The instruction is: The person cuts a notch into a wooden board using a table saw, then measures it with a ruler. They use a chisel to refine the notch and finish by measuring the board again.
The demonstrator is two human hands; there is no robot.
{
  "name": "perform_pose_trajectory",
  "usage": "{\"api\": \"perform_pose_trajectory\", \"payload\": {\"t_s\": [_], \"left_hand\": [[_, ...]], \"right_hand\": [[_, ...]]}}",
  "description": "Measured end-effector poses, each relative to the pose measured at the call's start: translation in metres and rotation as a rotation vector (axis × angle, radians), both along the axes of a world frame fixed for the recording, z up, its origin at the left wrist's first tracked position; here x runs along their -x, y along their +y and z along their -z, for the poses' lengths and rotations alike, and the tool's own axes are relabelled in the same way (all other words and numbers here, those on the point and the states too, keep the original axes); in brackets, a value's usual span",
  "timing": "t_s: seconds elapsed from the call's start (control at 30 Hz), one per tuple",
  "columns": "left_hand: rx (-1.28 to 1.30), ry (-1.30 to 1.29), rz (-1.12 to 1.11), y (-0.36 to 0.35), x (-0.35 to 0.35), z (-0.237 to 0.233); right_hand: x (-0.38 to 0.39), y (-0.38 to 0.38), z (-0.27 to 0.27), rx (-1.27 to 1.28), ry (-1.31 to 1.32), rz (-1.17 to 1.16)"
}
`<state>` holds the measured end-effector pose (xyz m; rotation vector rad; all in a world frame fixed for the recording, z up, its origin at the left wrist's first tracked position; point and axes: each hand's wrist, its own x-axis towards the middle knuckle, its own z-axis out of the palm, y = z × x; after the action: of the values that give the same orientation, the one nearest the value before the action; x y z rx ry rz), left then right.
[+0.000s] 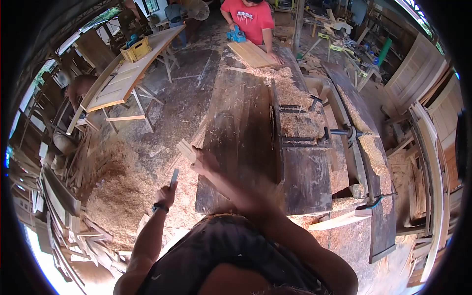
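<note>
My left hand (166,195) is closed around a flat grey tool like a chisel (174,177), its blade pointing up and away from me. A dark band circles that wrist. Across my body, my right hand (200,161) grips a pale piece of wood (186,150) at the left edge of the dark workbench (236,123). Lines or grooves run along the wood's visible end. The rest of it is hidden under my hand and forearm. The left hand is apart from the wood, lower and to its left.
Across the bench, a person in a red shirt (250,17) holds a blue power planer (236,34) on a wooden board (253,53). Clamps (339,131) and shavings lie right. A door panel (125,81) on trestles holds a yellow crate (136,50). Another person (81,89) crouches left.
</note>
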<state>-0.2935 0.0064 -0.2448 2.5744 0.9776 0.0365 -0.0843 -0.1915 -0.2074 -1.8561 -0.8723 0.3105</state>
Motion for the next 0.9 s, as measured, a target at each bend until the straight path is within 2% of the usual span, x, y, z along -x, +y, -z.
{"api": "perform_pose_trajectory", "payload": {"t_s": [0.03, 0.1, 0.13, 0.17, 0.2, 0.27, 0.4, 0.43, 0.5, 0.6, 0.63, 0.7, 0.73, 0.87, 0.9], "left_hand": [[0.018, 0.04, -0.003, -0.005, 0.015, 0.0], [0.095, 0.171, -0.024, -0.013, 0.049, 0.008], [0.064, 0.211, -0.018, -0.006, 0.068, 0.036], [0.065, 0.235, 0.01, 0.0, 0.087, 0.057], [0.164, 0.263, 0.016, -0.013, 0.1, 0.042], [0.182, 0.303, 0.015, -0.009, 0.134, 0.072], [0.291, 0.479, 0.025, -0.016, 0.175, 0.081], [0.299, 0.572, 0.104, -0.019, 0.179, 0.077], [0.415, 0.704, 0.106, -0.024, 0.188, 0.068], [0.368, 0.775, 0.299, 0.029, 0.232, 0.183], [0.37, 0.779, 0.302, 0.034, 0.242, 0.192], [0.073, 0.577, 0.858, 0.039, 0.254, 0.198], [0.085, 0.618, 0.911, 0.039, 0.255, 0.201], [0.093, 0.624, 0.844, 0.035, 0.252, 0.2], [0.222, 0.684, 0.644, 0.032, 0.243, 0.189]], "right_hand": [[0.004, 0.0, -0.008, 0.155, -0.246, 0.085], [0.01, -0.005, -0.028, 0.2, -0.227, 0.11], [0.014, -0.006, -0.037, 0.248, -0.204, 0.136], [0.014, -0.003, -0.036, 0.245, -0.202, 0.134], [0.013, 0.0, -0.029, 0.224, -0.232, 0.144], [0.011, 0.002, -0.018, 0.167, -0.272, 0.149], [0.013, -0.002, -0.019, 0.141, -0.323, 0.172], [0.015, -0.004, -0.026, 0.183, -0.314, 0.177], [0.014, -0.005, -0.027, 0.231, -0.297, 0.182], [0.008, 0.002, -0.015, 0.192, -0.335, 0.205], [0.009, 0.0, -0.018, 0.214, -0.312, 0.189], [0.009, 0.0, -0.02, 0.238, -0.288, 0.172], [0.009, 0.0, -0.019, 0.235, -0.287, 0.17], [0.005, 0.006, -0.004, 0.193, -0.29, 0.197], [0.006, 0.005, -0.005, 0.197, -0.288, 0.197]]}}
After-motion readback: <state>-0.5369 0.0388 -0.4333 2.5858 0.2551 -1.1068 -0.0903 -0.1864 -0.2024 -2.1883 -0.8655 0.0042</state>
